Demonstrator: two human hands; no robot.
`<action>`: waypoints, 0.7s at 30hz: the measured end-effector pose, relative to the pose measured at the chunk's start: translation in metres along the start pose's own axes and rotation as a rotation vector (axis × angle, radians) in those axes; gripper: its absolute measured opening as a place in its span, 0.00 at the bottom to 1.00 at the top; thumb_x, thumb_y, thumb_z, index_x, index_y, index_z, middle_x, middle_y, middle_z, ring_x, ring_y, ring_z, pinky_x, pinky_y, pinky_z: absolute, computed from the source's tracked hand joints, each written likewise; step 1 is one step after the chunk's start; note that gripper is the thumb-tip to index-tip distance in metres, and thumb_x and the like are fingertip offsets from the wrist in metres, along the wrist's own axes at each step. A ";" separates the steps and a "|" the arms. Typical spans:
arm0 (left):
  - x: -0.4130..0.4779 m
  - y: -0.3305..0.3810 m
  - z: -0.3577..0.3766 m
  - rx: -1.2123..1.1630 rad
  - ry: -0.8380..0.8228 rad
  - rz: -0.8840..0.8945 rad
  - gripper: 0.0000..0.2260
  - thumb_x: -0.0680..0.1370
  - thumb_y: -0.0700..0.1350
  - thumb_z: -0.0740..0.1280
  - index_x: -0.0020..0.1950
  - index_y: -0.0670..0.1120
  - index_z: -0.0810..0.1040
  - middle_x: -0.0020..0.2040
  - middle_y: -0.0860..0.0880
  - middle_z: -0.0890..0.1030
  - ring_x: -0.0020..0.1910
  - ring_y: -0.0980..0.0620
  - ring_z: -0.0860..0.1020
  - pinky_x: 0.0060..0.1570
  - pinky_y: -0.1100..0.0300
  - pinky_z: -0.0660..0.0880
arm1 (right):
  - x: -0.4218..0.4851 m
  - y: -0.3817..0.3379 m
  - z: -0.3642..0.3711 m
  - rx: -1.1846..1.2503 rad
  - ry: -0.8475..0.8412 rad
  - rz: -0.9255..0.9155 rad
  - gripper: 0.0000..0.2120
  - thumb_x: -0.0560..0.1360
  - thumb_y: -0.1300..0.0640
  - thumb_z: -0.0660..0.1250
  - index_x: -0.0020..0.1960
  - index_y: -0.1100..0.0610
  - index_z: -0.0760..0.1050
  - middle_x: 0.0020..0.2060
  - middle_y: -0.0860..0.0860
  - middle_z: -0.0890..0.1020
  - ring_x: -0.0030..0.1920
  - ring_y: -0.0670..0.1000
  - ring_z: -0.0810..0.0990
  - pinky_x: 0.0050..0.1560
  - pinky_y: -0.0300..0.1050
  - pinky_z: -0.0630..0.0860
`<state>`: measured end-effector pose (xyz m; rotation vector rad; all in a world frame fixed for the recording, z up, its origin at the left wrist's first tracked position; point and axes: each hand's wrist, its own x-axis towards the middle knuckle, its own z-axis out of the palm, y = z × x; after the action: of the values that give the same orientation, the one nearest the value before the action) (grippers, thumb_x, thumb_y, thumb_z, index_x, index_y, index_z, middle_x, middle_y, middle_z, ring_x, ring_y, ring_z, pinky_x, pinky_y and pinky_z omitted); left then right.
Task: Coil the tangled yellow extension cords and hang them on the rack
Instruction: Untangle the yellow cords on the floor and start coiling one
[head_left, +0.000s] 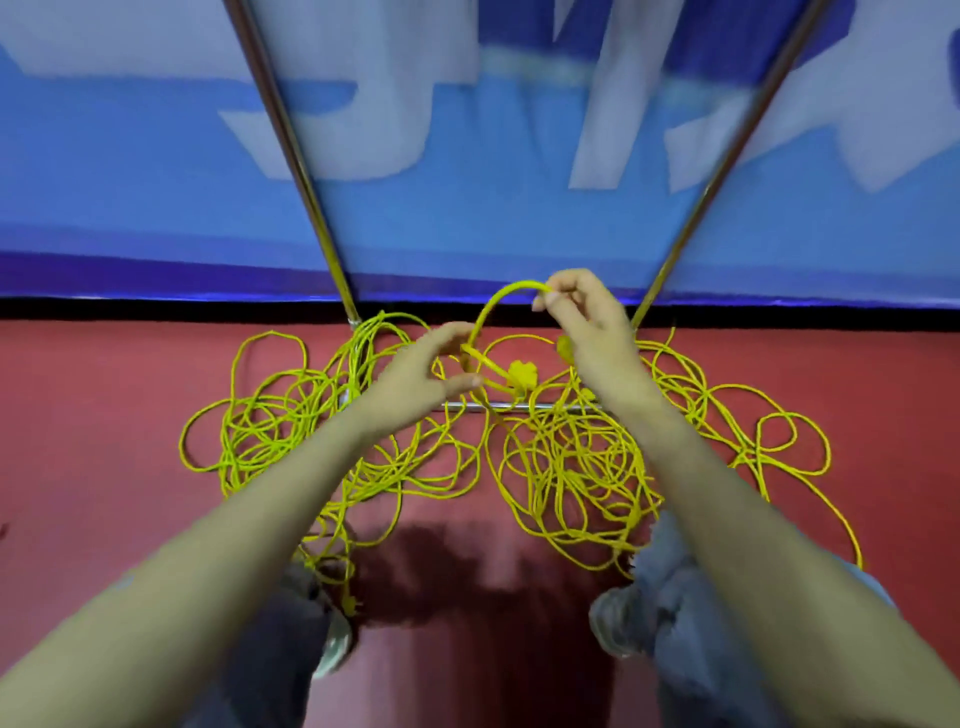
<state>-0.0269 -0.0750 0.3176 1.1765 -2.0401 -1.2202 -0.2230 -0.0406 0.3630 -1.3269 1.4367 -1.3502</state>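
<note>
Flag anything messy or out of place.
The yellow extension cords sprawl in tangled loops on the red floor, draped over the rack's base bar, none coiled. One cord end lies beside the left shoe, a trip risk. The left hand and right hand pinch one loop.

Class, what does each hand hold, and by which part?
One yellow cord: the left hand pinches the lower end of its raised loop, and the right hand pinches the loop's top.

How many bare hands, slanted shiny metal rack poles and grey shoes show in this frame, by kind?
Bare hands: 2, left hand and right hand, both pinching the yellow extension cord.
Slanted shiny metal rack poles: 2, left pole and right pole.
Grey shoes: 2, left shoe and right shoe.
Total: 6.
</note>
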 end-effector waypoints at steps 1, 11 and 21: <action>0.002 0.005 -0.006 0.029 0.027 0.027 0.17 0.76 0.40 0.71 0.63 0.45 0.74 0.54 0.49 0.79 0.55 0.56 0.76 0.60 0.61 0.70 | 0.004 -0.008 -0.001 0.023 0.009 -0.009 0.11 0.78 0.65 0.60 0.43 0.51 0.70 0.38 0.47 0.78 0.39 0.35 0.77 0.46 0.29 0.69; 0.015 -0.011 0.008 -0.544 0.320 -0.256 0.06 0.75 0.37 0.70 0.44 0.45 0.75 0.36 0.43 0.78 0.31 0.55 0.78 0.29 0.61 0.78 | 0.025 0.068 0.006 -0.165 0.024 0.219 0.06 0.80 0.59 0.60 0.55 0.53 0.72 0.41 0.52 0.79 0.34 0.39 0.77 0.36 0.39 0.75; 0.045 -0.038 0.000 -0.628 0.366 -0.411 0.03 0.79 0.38 0.65 0.47 0.45 0.76 0.35 0.53 0.82 0.31 0.56 0.76 0.29 0.63 0.75 | 0.059 0.088 0.009 0.093 0.257 0.523 0.09 0.74 0.63 0.69 0.49 0.57 0.69 0.41 0.57 0.78 0.31 0.44 0.77 0.33 0.35 0.74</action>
<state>-0.0334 -0.1222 0.2835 1.3881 -1.0575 -1.5395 -0.2419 -0.1082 0.2834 -0.6629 1.7175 -1.2370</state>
